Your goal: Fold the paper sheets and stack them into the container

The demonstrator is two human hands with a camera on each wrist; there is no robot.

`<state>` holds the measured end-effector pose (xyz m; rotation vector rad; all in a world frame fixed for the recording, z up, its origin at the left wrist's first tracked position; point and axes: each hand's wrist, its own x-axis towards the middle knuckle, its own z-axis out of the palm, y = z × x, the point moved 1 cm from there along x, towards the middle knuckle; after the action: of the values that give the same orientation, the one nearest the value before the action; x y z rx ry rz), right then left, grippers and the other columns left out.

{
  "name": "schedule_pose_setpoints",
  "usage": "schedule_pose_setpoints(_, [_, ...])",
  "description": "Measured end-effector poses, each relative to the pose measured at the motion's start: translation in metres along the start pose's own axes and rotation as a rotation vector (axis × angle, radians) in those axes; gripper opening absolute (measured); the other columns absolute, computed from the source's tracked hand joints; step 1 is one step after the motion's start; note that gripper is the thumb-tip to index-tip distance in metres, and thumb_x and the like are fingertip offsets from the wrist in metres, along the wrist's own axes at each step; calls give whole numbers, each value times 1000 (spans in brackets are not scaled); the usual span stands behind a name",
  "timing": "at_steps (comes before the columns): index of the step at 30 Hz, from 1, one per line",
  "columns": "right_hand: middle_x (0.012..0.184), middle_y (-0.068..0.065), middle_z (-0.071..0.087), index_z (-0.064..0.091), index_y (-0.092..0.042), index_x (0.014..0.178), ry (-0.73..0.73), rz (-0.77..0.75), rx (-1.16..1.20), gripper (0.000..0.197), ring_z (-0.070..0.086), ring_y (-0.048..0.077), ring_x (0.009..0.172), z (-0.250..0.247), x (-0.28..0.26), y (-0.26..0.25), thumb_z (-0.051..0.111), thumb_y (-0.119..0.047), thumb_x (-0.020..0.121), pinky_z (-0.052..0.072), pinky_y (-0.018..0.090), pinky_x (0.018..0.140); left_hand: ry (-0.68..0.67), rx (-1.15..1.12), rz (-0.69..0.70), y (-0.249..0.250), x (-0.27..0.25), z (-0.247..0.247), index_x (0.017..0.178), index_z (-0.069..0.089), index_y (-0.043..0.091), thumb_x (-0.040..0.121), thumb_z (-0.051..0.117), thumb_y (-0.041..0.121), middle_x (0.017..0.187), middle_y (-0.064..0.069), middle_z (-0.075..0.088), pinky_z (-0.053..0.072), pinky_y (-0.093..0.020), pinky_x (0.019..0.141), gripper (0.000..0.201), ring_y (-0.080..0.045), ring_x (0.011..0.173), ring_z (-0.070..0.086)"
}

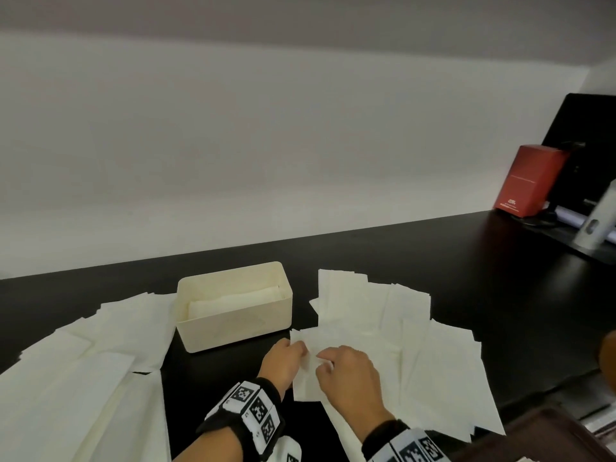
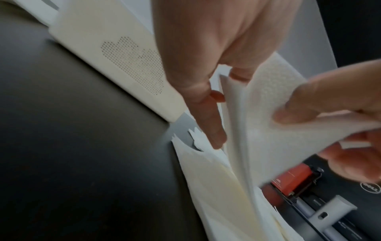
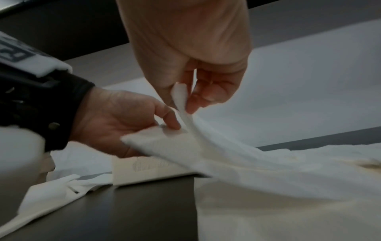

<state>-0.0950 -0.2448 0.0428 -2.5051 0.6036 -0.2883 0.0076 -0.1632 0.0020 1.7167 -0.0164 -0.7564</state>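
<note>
A cream container (image 1: 233,331) stands on the black table with folded sheets (image 1: 233,300) inside. Just in front of it and to its right, both hands hold one white paper sheet (image 1: 305,378) lifted off the right pile (image 1: 416,355). My left hand (image 1: 293,351) pinches the sheet's left edge, and the left wrist view shows its fingers (image 2: 208,97) against the raised sheet (image 2: 268,124). My right hand (image 1: 328,358) pinches the edge close beside it. In the right wrist view, its thumb and fingertips (image 3: 185,97) close on the curling sheet (image 3: 206,140).
Another spread of unfolded sheets (image 1: 83,361) lies left of the container. A red box (image 1: 530,181), a dark monitor (image 1: 586,145) and a white cylinder (image 1: 596,221) stand at the far right. The table's front edge (image 1: 550,385) runs near the right pile.
</note>
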Motion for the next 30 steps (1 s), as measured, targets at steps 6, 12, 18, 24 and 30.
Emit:
schedule_pose_setpoints(6, [112, -7, 60, 77, -29, 73, 203, -239, 76, 34, 54, 16, 101, -28, 15, 16, 71, 5, 75, 45, 22, 84, 18, -25, -47, -5, -2, -22, 95, 57, 2, 88, 43, 3, 105, -22, 63, 50, -47, 94, 16, -37, 97, 62])
schedule_pose_setpoints(12, [82, -14, 56, 69, -30, 65, -362, 103, 213, 54, 52, 3, 77, -58, 10, 67, 42, 12, 86, 40, 4, 69, 2, 75, -107, -22, 3, -41, 116, 54, -12, 88, 47, -9, 76, -3, 50, 50, -32, 78, 29, -13, 68, 51])
schedule_pose_setpoints(18, [93, 15, 66, 76, -13, 81, -487, 381, 308, 21, 59, 21, 80, -44, 19, 100, 58, -6, 87, 52, 22, 70, 78, 31, -213, -36, 15, -51, 68, 43, 8, 93, 38, -4, 73, -7, 45, 44, -26, 65, 28, -16, 64, 46])
schedule_pose_setpoints(24, [103, -8, 61, 70, -24, 91, -302, 217, 168, 25, 54, 9, 102, -30, 38, 102, 61, -1, 86, 36, 14, 88, 5, -144, -261, -41, 15, -51, 80, 55, 0, 100, 33, 9, 82, -19, 58, 44, -36, 72, 31, -30, 74, 55])
schedule_pose_setpoints(30, [95, -6, 62, 63, -31, 66, -248, 226, 237, 43, 53, 10, 92, -11, 44, 87, 54, 4, 87, 38, 11, 76, -60, -175, -272, -43, 22, -51, 102, 56, 0, 97, 47, 13, 97, -19, 62, 46, -42, 89, 16, -31, 88, 60])
